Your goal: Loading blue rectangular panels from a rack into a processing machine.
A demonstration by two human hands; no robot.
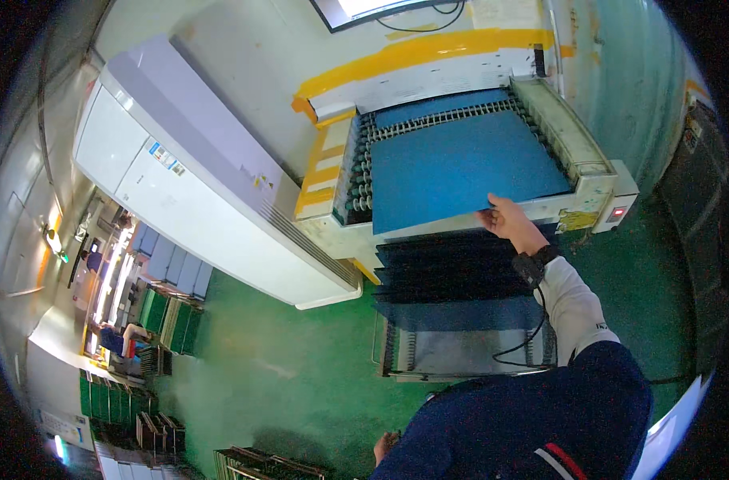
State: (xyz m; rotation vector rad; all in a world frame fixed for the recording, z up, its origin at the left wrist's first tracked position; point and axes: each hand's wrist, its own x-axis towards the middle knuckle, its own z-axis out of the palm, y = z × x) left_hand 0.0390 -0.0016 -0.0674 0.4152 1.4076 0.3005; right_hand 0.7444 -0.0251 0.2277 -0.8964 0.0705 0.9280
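Observation:
A flat blue panel [460, 168] lies on the roller conveyor [363, 172], its near edge sticking out past the conveyor's front. My right hand [504, 218] pinches that near edge, toward its right part, with the thumb on top. The fingers under the panel are partly hidden. Farther in, a second blue panel [444, 106] rests on the rollers by the wall opening. Below the conveyor's front, several dark blue panels [452, 276] sit in a rack [460, 352]. My left hand [386, 445] hangs low beside my body, mostly hidden, away from the panels.
A tall white air conditioner [212, 176] stands left of the conveyor. A lit red switch [618, 212] is on the conveyor's right corner. A cable [532, 336] hangs from a dark wrist device [532, 266]. More racks [268, 464] stand on the green floor [284, 360]; people are far left.

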